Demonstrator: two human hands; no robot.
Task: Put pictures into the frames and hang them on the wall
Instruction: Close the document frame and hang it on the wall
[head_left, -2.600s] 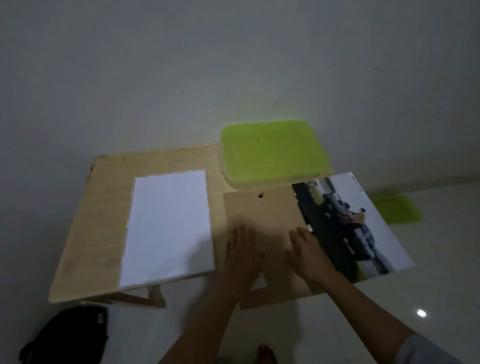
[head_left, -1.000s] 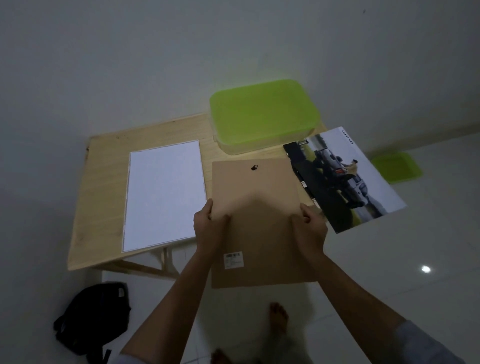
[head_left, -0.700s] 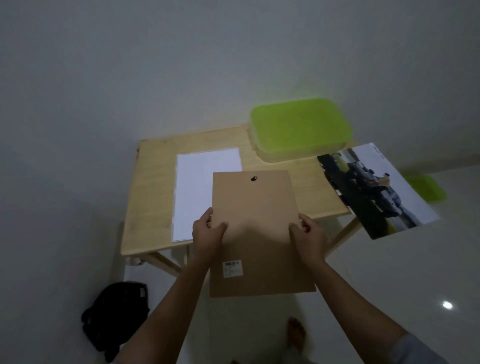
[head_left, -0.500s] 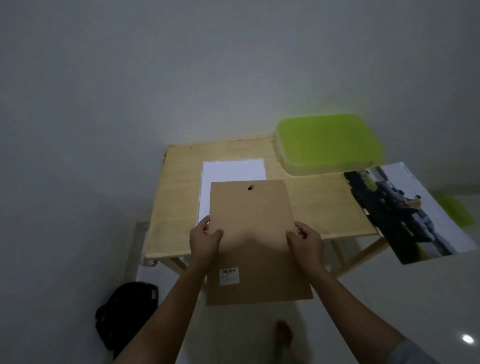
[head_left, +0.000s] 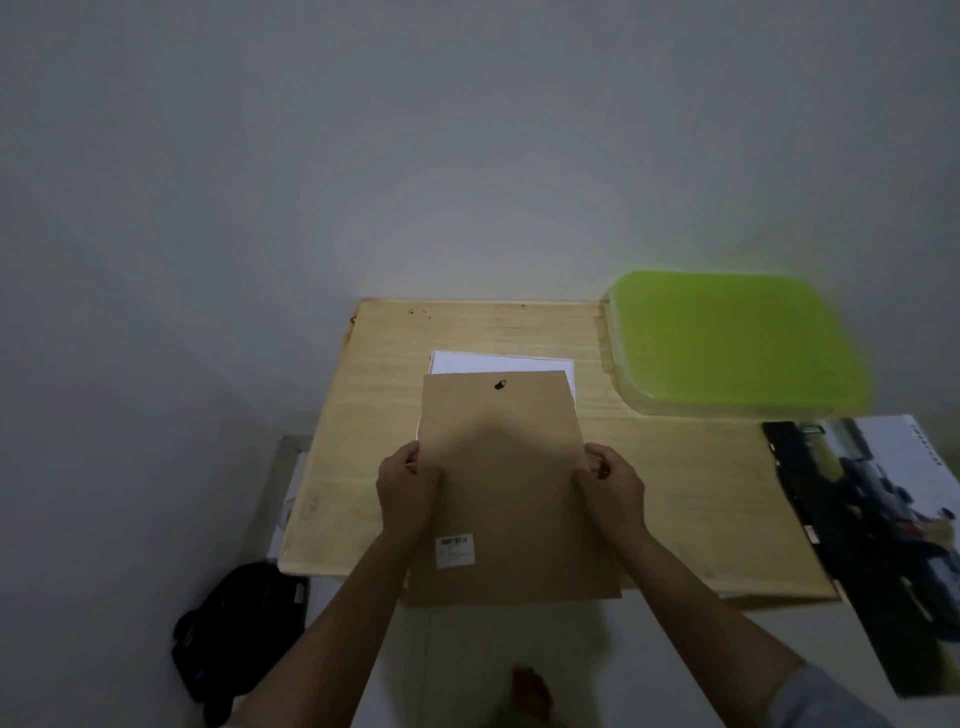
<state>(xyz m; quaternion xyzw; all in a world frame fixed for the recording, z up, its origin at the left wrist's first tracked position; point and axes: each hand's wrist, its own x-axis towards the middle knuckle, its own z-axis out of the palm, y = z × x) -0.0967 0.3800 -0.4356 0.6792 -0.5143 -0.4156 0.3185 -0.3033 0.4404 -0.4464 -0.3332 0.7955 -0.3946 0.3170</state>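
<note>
Fingers (head_left: 410, 457) of both hands gripping frame back (head_left: 509, 467), long axis pointing away, hanger far end

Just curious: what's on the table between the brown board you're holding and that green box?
In the head view, only bare wooden table separates the brown board from the green box; a white sheet peeks behind the board.

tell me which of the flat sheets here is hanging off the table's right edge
The printed car picture: it juts past the table at the right. The brown backing board is held in both hands; the white sheet lies under it.
</note>
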